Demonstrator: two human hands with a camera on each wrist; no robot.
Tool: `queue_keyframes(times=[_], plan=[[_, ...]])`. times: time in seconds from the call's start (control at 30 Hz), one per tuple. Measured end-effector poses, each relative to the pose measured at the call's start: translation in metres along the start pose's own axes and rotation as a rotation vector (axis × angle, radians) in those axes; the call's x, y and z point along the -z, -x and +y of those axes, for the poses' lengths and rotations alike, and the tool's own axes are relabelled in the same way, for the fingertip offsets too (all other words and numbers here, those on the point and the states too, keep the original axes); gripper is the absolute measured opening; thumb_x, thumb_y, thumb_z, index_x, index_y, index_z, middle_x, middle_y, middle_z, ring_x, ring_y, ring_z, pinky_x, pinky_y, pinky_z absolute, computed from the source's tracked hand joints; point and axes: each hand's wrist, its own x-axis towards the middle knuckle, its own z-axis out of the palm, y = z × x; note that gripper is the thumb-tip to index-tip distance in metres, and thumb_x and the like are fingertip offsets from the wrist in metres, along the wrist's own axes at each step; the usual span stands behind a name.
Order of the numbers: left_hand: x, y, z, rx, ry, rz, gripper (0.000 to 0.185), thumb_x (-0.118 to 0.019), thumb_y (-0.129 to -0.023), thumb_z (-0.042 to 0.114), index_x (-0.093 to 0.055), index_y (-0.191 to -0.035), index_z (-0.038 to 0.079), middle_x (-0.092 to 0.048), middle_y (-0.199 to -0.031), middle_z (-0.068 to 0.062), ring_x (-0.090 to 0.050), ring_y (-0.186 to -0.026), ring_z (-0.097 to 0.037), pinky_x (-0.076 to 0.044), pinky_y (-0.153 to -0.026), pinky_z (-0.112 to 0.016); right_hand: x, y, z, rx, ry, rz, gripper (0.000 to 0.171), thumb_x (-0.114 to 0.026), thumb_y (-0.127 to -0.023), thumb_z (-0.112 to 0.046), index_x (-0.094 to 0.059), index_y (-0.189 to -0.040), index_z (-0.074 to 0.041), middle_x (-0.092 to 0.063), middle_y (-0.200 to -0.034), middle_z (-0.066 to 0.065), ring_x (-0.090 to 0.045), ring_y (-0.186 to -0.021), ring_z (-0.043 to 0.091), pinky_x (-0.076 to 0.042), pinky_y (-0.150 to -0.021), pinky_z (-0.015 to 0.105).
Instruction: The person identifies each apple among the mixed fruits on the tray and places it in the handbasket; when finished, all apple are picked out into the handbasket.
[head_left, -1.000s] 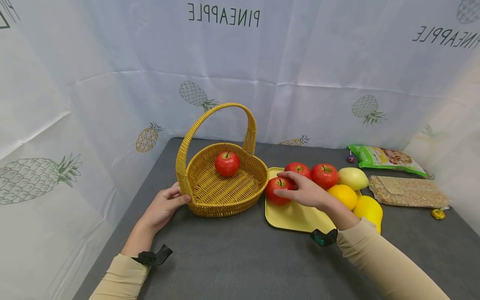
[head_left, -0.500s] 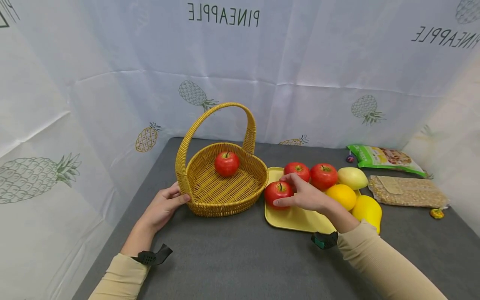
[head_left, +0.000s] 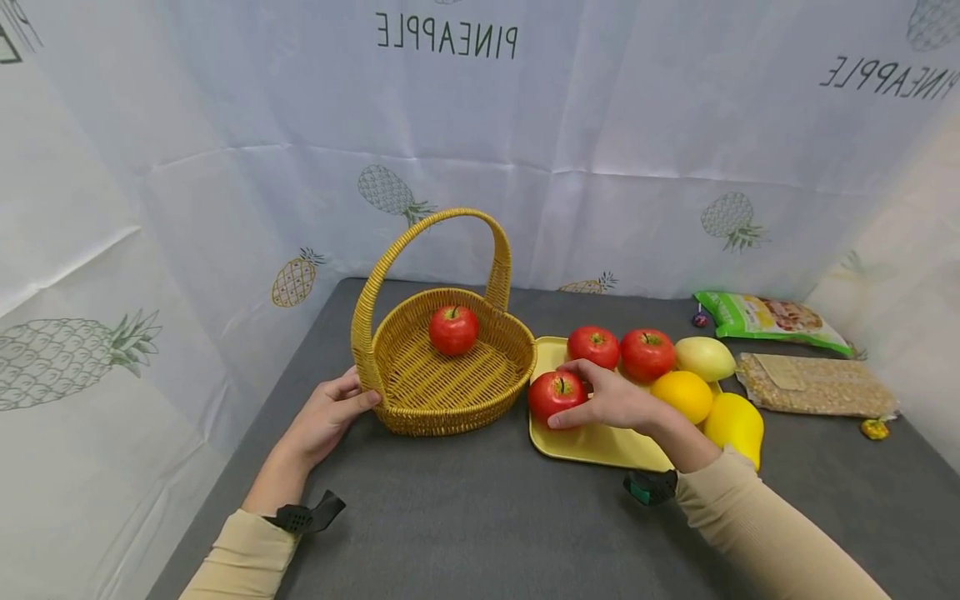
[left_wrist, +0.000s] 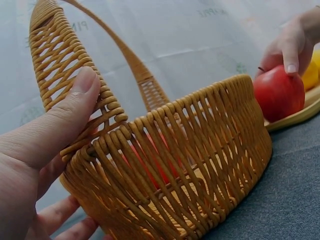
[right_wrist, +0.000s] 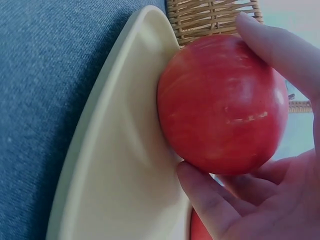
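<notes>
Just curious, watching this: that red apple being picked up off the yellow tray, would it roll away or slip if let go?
Probably it would roll: the apple is round and the tray looks smooth and shallow-rimmed. Its glossy skin may be slippery, so the right hand wraps fingers round it. It looks rigid, not squashy.

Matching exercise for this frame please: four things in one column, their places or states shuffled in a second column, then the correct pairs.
Things:
1. left hand
2. right hand
3. lone apple
4. green packet

Places or states:
A. lies inside the wicker basket
B. lies at the table's far right by the backdrop
C. holds the basket's rim beside the handle base
D. grips a red apple on the yellow tray

Pairs: 1-C, 2-D, 3-A, 4-B
</notes>
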Motion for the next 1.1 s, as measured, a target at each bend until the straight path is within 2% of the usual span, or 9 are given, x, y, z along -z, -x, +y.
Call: queue_keyframes(times=[0.13, 0.37, 0.53, 0.73, 0.93, 1.1], plan=[[0.000, 0.000, -0.001, -0.008, 0.004, -0.003, 0.026, -0.064, -0.102, 0.007, -0.072, -0.126, 0.002, -0.026, -0.162, -0.024, -0.008, -0.154, -0.035, -0.042, -0.104, -0.022, -0.001, 0.003, -0.001, -0.019, 0.031, 0.010, 0.091, -0.090, -0.076, -0.045, -0.046, -0.147, -0.008, -0.056, -0.135, 0.012, -0.052, -0.121, 0.031, -0.050, -0.096, 0.049], [0.000, -0.001, -0.002, -0.008, 0.005, -0.017, 0.030, -0.064, -0.103, 0.008, -0.068, -0.130, -0.003, -0.021, -0.164, -0.026, -0.004, -0.155, -0.035, -0.041, -0.105, -0.021, -0.003, 0.011, -0.001, 0.003, 0.045, 0.014, 0.088, -0.090, -0.076, -0.044, -0.049, -0.145, -0.005, -0.057, -0.133, 0.012, -0.053, -0.119, 0.030, -0.052, -0.092, 0.045], [0.001, -0.001, -0.003, -0.004, 0.002, -0.009, 0.028, -0.064, -0.103, 0.008, -0.071, -0.130, 0.004, -0.019, -0.166, -0.023, -0.003, -0.155, -0.034, -0.040, -0.105, -0.019, -0.001, 0.015, -0.003, 0.007, 0.029, 0.015, 0.087, -0.089, -0.078, -0.044, -0.049, -0.145, -0.006, -0.058, -0.132, 0.012, -0.053, -0.120, 0.030, -0.052, -0.091, 0.043], [0.002, -0.001, -0.003, -0.004, -0.001, 0.000, 0.033, -0.064, -0.102, 0.007, -0.066, -0.132, -0.006, -0.019, -0.167, -0.021, -0.002, -0.155, -0.035, -0.039, -0.105, -0.019, 0.007, 0.020, -0.010, -0.003, -0.059, -0.007, 0.083, -0.088, -0.080, -0.042, -0.049, -0.145, -0.007, -0.059, -0.131, 0.010, -0.053, -0.121, 0.030, -0.053, -0.092, 0.042], [0.002, -0.001, -0.003, -0.011, 0.000, -0.007, 0.028, -0.063, -0.103, 0.007, -0.072, -0.129, 0.005, -0.021, -0.164, -0.026, -0.004, -0.154, -0.035, -0.040, -0.105, -0.019, 0.016, 0.021, -0.021, 0.007, -0.172, -0.012, 0.080, -0.084, -0.085, -0.037, -0.046, -0.148, -0.005, -0.060, -0.132, 0.012, -0.055, -0.120, 0.030, -0.052, -0.095, 0.045], [0.003, -0.001, -0.004, -0.008, 0.000, -0.012, 0.031, -0.063, -0.103, 0.007, -0.068, -0.132, -0.001, -0.021, -0.165, -0.024, -0.004, -0.155, -0.035, -0.040, -0.106, -0.020, 0.018, 0.019, -0.032, 0.011, -0.202, 0.008, 0.080, -0.084, -0.086, -0.036, -0.045, -0.149, -0.005, -0.059, -0.133, 0.014, -0.053, -0.122, 0.032, -0.052, -0.097, 0.049]])
